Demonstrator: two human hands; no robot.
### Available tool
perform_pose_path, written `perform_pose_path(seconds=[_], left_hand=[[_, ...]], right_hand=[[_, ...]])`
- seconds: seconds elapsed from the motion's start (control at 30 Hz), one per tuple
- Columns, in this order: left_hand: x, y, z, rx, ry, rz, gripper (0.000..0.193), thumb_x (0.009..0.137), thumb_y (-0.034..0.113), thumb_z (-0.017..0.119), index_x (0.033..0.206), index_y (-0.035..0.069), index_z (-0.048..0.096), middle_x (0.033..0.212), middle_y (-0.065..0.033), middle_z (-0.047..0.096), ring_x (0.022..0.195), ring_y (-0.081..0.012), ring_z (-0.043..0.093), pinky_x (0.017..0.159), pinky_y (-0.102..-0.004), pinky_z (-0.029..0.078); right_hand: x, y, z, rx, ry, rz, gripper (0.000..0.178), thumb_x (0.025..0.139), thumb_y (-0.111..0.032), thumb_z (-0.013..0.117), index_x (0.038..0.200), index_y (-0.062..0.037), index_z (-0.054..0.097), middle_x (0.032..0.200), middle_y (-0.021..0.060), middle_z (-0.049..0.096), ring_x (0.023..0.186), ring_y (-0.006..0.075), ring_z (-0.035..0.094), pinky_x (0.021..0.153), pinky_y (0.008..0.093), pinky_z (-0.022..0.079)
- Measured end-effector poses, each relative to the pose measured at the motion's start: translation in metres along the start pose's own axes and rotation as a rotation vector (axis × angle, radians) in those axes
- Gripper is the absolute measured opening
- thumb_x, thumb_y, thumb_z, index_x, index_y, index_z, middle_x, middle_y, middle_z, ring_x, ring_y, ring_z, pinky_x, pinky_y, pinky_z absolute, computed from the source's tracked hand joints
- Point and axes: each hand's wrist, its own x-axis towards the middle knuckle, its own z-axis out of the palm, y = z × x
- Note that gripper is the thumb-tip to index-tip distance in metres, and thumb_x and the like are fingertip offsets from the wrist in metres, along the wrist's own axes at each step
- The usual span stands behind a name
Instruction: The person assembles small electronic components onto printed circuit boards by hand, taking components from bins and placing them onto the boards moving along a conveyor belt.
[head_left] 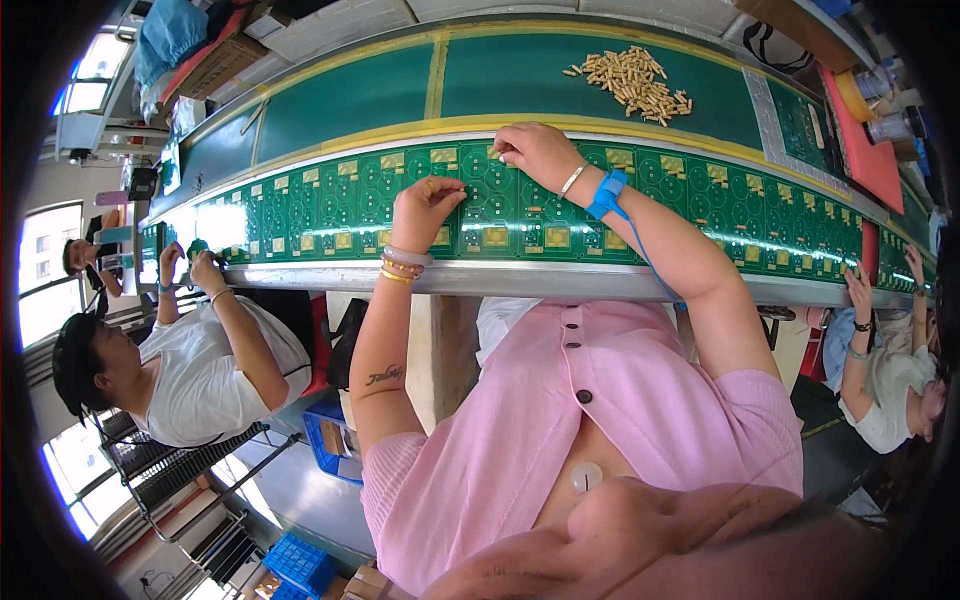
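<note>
Because the row of green circuit boards (487, 212) ran lengthwise along the near side of the table (340, 108), both hands could work over one stretch of it, just in front of the person's body. The left hand (428, 208) stood over the boards with thumb and forefinger drawn together, a posture that suited small parts, though whether anything was pinched between them could not be told. The right hand (537, 157) reached farther across, back upward, its fingers bent toward the boards' far edge; a small pale speck showed at the fingertips, but whether it was held, or was part of a nail or the board, was unclear. A metal rail (560, 280) bordered the near edge, probably to hold the boards in line. Beyond them, a loose pile of gold-coloured cylindrical pieces (637, 82) lay on the green surface, off the boards yet near the right hand, presumably so that single pieces could be picked out easily. A blue wrist strap (607, 194) circled the right wrist, its cord (641, 245) trailing down over the rail, likely to carry off static charge. Farther left, a co-worker's hands (207, 272) were raised at the same row.
</note>
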Motion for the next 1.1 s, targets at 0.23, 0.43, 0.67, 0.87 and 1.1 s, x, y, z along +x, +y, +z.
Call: perform_pose_path(seconds=[0.23,0.43,0.67,0.87,1.1], left_hand=[[0.0,0.005,0.001,0.013,0.002,-0.019,0.013,0.074,0.006,0.068,0.085,0.0,0.066,0.075,-0.007,0.066,0.066,-0.0101,0.062,0.062,-0.0213,0.049],[0.0,0.003,0.002,-0.012,-0.002,-0.032,0.013,0.074,0.006,0.068,0.085,0.0,0.066,0.074,-0.0067,0.066,0.065,-0.0099,0.062,0.061,-0.0214,0.049],[-0.008,0.006,-0.001,0.114,0.018,0.026,0.013,0.072,0.007,0.069,0.083,0.002,0.067,0.075,-0.0083,0.066,0.064,-0.013,0.063,0.059,-0.023,0.049],[-0.006,0.008,0.002,0.215,0.012,0.083,0.012,0.071,0.009,0.07,0.082,0.004,0.068,0.073,-0.0088,0.066,0.061,-0.0148,0.063,0.057,-0.0242,0.049],[-0.009,0.007,0.0,0.202,0.002,0.036,0.013,0.071,0.011,0.07,0.08,0.004,0.067,0.071,-0.0089,0.065,0.06,-0.0156,0.062,0.057,-0.0254,0.049]], right_hand=[[-0.001,0.005,0.007,-0.037,0.048,-0.078,0.009,0.074,-0.01,0.061,0.082,-0.0073,0.058,0.08,0.0057,0.06,0.079,0.0241,0.057,0.069,0.0352,0.046],[-0.002,0.011,0.012,-0.112,0.009,-0.174,0.006,0.073,-0.011,0.06,0.078,-0.0096,0.061,0.082,0.0042,0.056,0.086,0.0237,0.052,0.073,0.0351,0.046],[0.023,0.034,-0.04,-0.47,0.336,-0.033,0.024,0.077,-0.014,0.059,0.101,-0.0087,0.059,0.09,0.0073,0.056,0.085,0.0261,0.051,0.074,0.035,0.046],[0.027,0.074,-0.053,-0.858,0.278,0.096,0.012,0.078,-0.015,0.058,0.088,-0.0089,0.059,0.083,0.0067,0.053,0.084,0.0248,0.051,0.071,0.0347,0.045],[0.018,0.057,-0.05,-0.73,0.218,0.101,0.009,0.078,-0.009,0.049,0.084,-0.007,0.056,0.085,0.0085,0.055,0.089,0.0248,0.053,0.075,0.0337,0.047]])
